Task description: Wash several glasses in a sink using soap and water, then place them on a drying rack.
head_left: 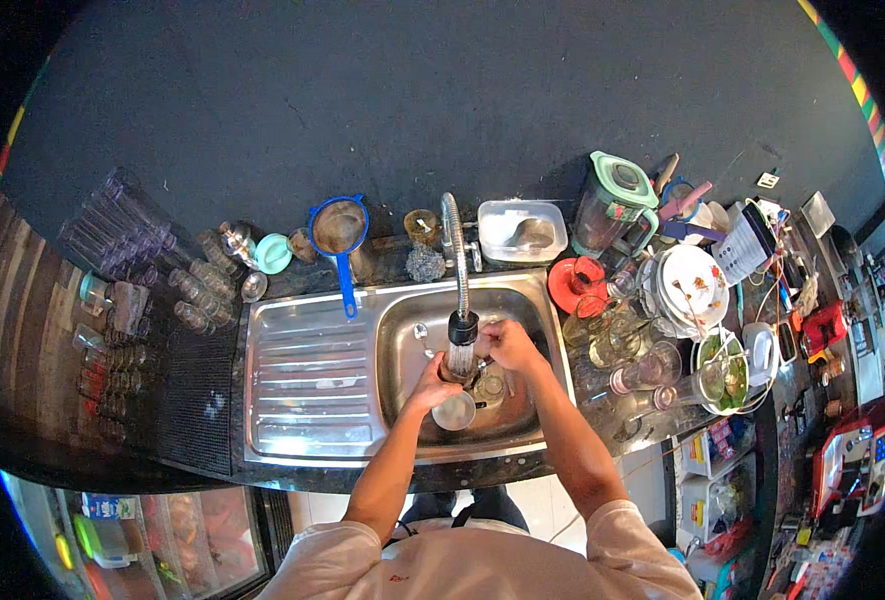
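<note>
Water sprays down from the black head of a flexible metal faucet (463, 328) into the steel sink (402, 330). My left hand (430, 387) is closed around something small and dark directly under the spray; its kind is hard to make out. Just below that hand is a round pale cup or bowl (453, 411). To the right of the spray, my right hand (509, 346) is closed with its fingers pinched together, and what they hold is hidden. A clear glass (489, 386) lies in the basin, and a spoon (421, 333) rests at its left side.
A ribbed drainboard (312, 380) adjoins the sink's left side. Behind stand a blue-handled strainer (340, 228), a scourer (424, 263) and a plastic tub (522, 232). At right are a blender (617, 205), stacked plates (690, 285) and glasses (652, 365); more glasses (202, 290) stand left.
</note>
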`<state>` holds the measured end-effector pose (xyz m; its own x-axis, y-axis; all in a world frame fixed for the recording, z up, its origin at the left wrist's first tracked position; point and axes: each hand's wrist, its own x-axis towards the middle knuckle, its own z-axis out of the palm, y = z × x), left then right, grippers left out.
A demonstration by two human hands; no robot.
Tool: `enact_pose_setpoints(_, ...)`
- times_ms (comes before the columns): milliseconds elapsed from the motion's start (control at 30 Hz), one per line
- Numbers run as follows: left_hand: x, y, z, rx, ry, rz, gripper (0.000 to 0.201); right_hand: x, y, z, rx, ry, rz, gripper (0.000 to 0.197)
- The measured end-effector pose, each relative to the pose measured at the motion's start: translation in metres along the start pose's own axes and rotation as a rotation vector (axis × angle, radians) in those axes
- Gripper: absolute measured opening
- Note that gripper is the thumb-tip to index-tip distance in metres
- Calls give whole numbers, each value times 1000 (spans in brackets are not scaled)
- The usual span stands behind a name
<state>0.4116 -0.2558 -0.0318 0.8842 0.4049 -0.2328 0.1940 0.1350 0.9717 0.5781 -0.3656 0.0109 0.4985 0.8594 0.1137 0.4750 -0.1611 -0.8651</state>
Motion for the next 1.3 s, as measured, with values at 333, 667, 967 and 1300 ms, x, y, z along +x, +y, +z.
enact_pose_setpoints(333, 12, -3, -7, -103, 49, -31, 52, 10, 21, 14, 186, 26, 160, 12)
enact_pose_setpoints(667, 13, 6, -10, -45, -24, -88, 46, 11, 12, 0, 87, -78, 200, 16)
enact_pose_setpoints(967, 13, -8, -16, -299, -49, -144, 38, 9, 26, -5, 33, -74, 152, 22)
enact_pose_setpoints(1300, -1, -20, -18, -1112, 19, -267, 27, -2, 32, 14, 171, -14, 279, 19)
